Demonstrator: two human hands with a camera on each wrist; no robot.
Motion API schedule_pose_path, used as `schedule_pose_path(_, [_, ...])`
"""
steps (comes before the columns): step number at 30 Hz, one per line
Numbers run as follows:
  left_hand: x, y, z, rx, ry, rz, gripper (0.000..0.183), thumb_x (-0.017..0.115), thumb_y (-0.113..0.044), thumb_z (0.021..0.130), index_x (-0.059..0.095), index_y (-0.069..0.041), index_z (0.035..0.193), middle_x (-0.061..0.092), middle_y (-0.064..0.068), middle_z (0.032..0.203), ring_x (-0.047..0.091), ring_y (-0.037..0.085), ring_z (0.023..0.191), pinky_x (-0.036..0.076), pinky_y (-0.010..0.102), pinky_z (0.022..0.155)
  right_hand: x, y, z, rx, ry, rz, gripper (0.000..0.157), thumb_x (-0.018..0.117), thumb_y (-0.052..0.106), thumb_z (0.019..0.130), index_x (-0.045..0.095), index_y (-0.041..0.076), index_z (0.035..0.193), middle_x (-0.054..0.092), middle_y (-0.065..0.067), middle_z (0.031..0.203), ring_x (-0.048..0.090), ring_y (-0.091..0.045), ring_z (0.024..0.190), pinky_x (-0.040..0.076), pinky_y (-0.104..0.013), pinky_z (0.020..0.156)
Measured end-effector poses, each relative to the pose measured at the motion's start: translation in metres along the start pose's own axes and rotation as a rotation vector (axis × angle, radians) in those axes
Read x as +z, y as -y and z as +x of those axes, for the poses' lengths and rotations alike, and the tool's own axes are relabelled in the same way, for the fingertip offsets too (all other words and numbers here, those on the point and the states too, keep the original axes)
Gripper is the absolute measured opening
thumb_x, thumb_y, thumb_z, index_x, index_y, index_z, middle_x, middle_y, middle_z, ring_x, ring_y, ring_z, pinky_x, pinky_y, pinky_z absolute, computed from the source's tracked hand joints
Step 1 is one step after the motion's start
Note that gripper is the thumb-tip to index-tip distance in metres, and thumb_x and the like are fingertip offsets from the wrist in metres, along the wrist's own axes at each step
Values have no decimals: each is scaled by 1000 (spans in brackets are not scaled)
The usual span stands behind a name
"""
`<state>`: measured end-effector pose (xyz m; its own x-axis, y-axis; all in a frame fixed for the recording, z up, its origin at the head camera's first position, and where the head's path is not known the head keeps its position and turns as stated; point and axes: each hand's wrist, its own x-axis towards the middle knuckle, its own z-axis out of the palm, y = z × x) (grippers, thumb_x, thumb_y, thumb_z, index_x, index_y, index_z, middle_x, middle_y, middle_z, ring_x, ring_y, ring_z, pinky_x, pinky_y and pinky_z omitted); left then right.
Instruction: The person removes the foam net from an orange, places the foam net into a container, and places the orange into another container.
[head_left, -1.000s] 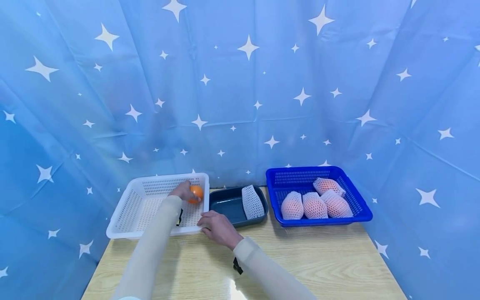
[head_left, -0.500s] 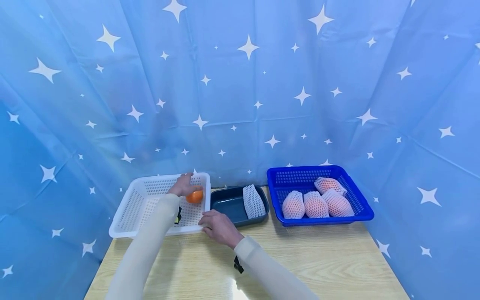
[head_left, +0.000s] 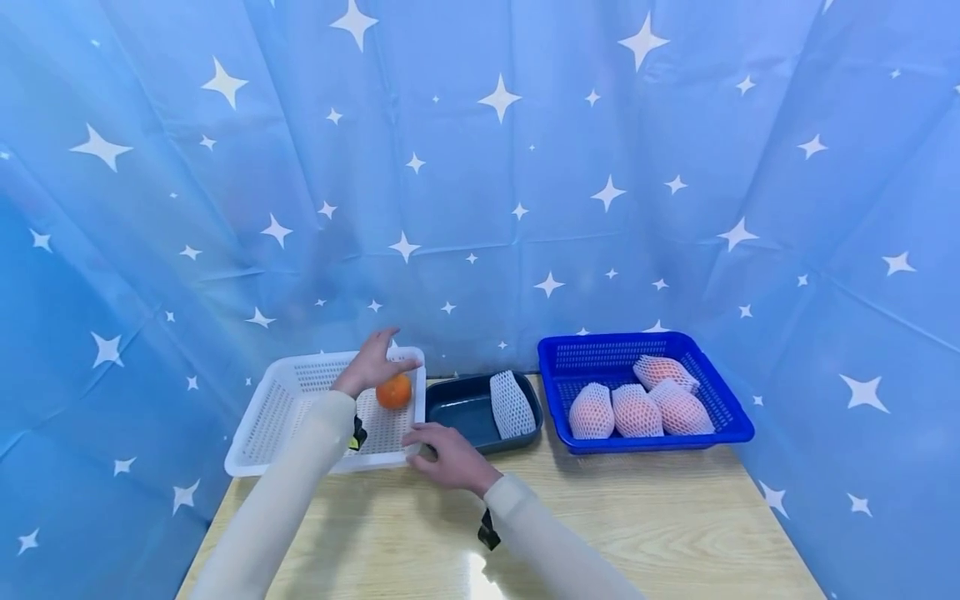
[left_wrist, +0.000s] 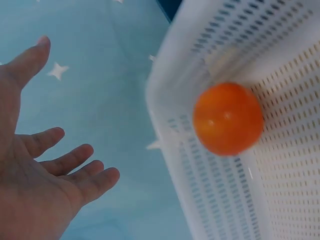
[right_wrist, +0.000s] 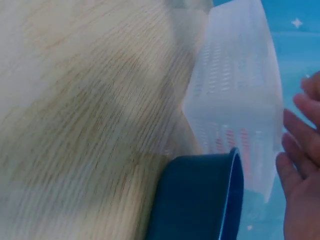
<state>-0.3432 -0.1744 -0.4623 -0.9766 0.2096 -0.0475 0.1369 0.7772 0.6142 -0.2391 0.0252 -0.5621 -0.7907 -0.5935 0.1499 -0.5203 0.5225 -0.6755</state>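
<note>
A lone orange [head_left: 394, 391] lies in the right back corner of the white plastic basket [head_left: 258, 417]. My left hand [head_left: 371, 364] is raised over that basket's back edge, fingers and thumb spread and holding nothing. In the left wrist view, the orange [left_wrist: 228, 119] sits apart from my left hand [left_wrist: 45, 170]. At the basket's front right corner is my right hand [head_left: 453, 460], thumb apart from the index finger. The right wrist view shows the right hand's [right_wrist: 305, 145] fingers fairly straight beside the rim; whether they touch it I cannot tell.
A dark tray [head_left: 461, 412] with a white foam net sleeve [head_left: 512, 406] stands right of the basket. Farther right, a blue basket [head_left: 562, 367] holds several net-wrapped fruits [head_left: 637, 411]. A star-patterned curtain [head_left: 480, 208] hangs behind the wooden table [head_left: 615, 508].
My left hand has let go of the orange and risen up and back from it. The right hand's thumb and index finger have parted at the basket's corner.
</note>
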Motion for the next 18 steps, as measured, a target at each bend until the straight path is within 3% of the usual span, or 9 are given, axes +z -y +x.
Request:
schedule_pose_path(4, [4, -8, -9, 24, 1, -43, 95, 69, -59, 91, 22, -19, 164, 14, 17, 171, 23, 44, 154, 31, 72, 118, -13, -1, -11, 24, -16, 75, 40, 64, 41, 101, 61, 30, 140, 55, 4, 152, 47, -21, 144, 45, -55, 116])
schedule_pose_path(11, [17, -25, -23, 84, -36, -44, 97, 71, -61, 89, 20, -25, 164, 13, 15, 172, 23, 43, 155, 31, 72, 118, -53, 5, -34, -17, -89, 9, 56, 66, 51, 97, 54, 29, 147, 52, 6, 153, 46, -21, 143, 45, -56, 115])
schedule_pose_path(15, [29, -34, -31, 111, -45, -34, 95, 72, -57, 90, 22, -25, 164, 16, 13, 172, 21, 40, 157, 31, 69, 120, -77, 4, -49, -47, -149, 3, 57, 68, 55, 94, 52, 38, 147, 50, 3, 156, 44, -22, 146, 43, -58, 116])
schedule_pose_path(18, [41, -39, -35, 140, -54, -28, 93, 72, -57, 90, 24, -25, 163, 19, 11, 171, 23, 38, 157, 32, 67, 121, -96, 0, -61, -24, -184, -2, 58, 68, 58, 93, 50, 42, 146, 46, 7, 159, 40, -22, 149, 41, -61, 117])
